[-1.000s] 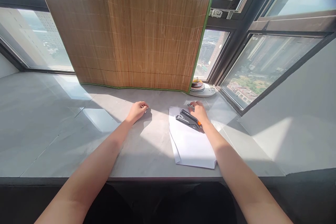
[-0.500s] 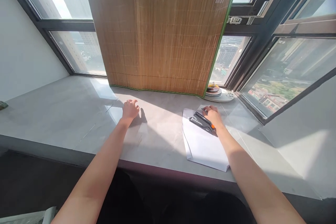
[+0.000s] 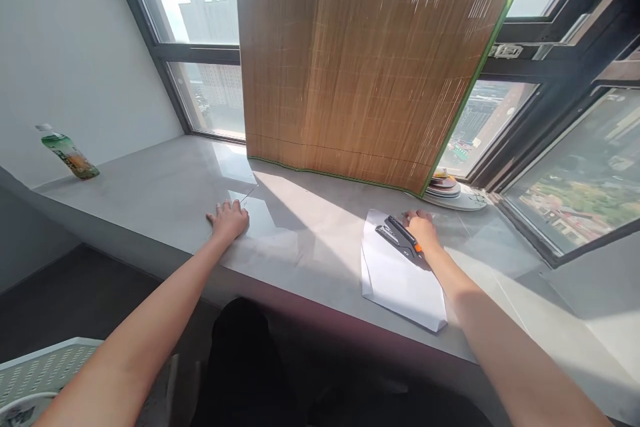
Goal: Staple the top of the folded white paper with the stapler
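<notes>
A black stapler (image 3: 400,239) with an orange tip lies on a stack of white paper (image 3: 400,280) on the grey counter (image 3: 310,247). My right hand (image 3: 425,228) rests beside the stapler at the paper's far end, fingers curled over something small that I cannot make out. Well to the left, my left hand (image 3: 229,220) lies flat on the bare counter with its fingers spread, holding nothing.
A bamboo blind (image 3: 370,60) hangs against the windows behind the counter. A stack of small plates (image 3: 450,190) sits at its right foot. A green drink bottle (image 3: 67,152) stands at the counter's far left. A white perforated basket (image 3: 40,373) is below left.
The view has swung left, bringing the bottle and basket into sight. My left hand slid left across the counter and opened flat. My right hand stayed by the stapler.
</notes>
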Available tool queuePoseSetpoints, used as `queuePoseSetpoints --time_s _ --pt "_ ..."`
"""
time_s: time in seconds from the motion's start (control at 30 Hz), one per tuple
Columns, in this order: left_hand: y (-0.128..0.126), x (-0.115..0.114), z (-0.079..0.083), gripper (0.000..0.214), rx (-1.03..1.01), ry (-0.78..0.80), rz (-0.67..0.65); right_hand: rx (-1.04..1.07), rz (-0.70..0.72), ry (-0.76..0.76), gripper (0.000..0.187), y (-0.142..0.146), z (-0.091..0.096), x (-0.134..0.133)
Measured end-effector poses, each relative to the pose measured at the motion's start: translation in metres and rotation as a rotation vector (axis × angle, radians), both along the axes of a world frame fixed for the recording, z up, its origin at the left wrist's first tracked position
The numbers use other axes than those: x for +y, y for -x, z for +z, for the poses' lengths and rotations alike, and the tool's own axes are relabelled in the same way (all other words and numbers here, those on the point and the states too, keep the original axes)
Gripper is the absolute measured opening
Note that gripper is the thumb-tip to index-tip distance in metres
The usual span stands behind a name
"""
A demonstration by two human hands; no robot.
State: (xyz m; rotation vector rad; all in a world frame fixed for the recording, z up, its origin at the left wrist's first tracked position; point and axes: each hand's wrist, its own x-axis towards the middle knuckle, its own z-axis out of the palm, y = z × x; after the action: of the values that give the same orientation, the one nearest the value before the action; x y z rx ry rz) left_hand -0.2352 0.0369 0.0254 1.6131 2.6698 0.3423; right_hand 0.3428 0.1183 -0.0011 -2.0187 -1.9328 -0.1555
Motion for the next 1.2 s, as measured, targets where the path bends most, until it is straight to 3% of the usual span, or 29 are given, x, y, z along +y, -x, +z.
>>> queuePoseSetpoints --time_s 0.4,0.5,0.6,0.77,0.97,1.1,1.2 --pt "0.004 -0.002 -0.005 0.061 -0.018 -0.073 -0.018 0.227 0.249 0.112 0.043 0.281 0.018 0.027" --pt "0.009 0.0 -0.005 0.059 -0.052 -0.063 -0.013 0.246 0.313 0.124 0.045 0.331 0.019 0.035" --pt "0.015 0.002 -0.005 0.057 -0.106 -0.046 0.007 0.261 0.352 0.139 0.044 0.363 0.02 0.041" --pt "0.017 0.004 -0.008 0.056 -0.105 -0.055 0.005 0.284 0.418 0.134 0.039 0.384 0.019 0.041" --pt "0.015 0.002 -0.006 0.056 -0.09 -0.068 0.004 0.384 0.442 0.092 0.026 0.376 0.024 0.038" --pt "0.016 0.002 -0.003 0.059 -0.101 -0.043 0.023 0.447 0.441 0.088 0.022 0.337 0.031 0.037" --pt "0.016 0.003 -0.001 0.062 -0.089 -0.034 0.025 0.443 0.447 0.157 0.021 0.271 0.033 0.03"
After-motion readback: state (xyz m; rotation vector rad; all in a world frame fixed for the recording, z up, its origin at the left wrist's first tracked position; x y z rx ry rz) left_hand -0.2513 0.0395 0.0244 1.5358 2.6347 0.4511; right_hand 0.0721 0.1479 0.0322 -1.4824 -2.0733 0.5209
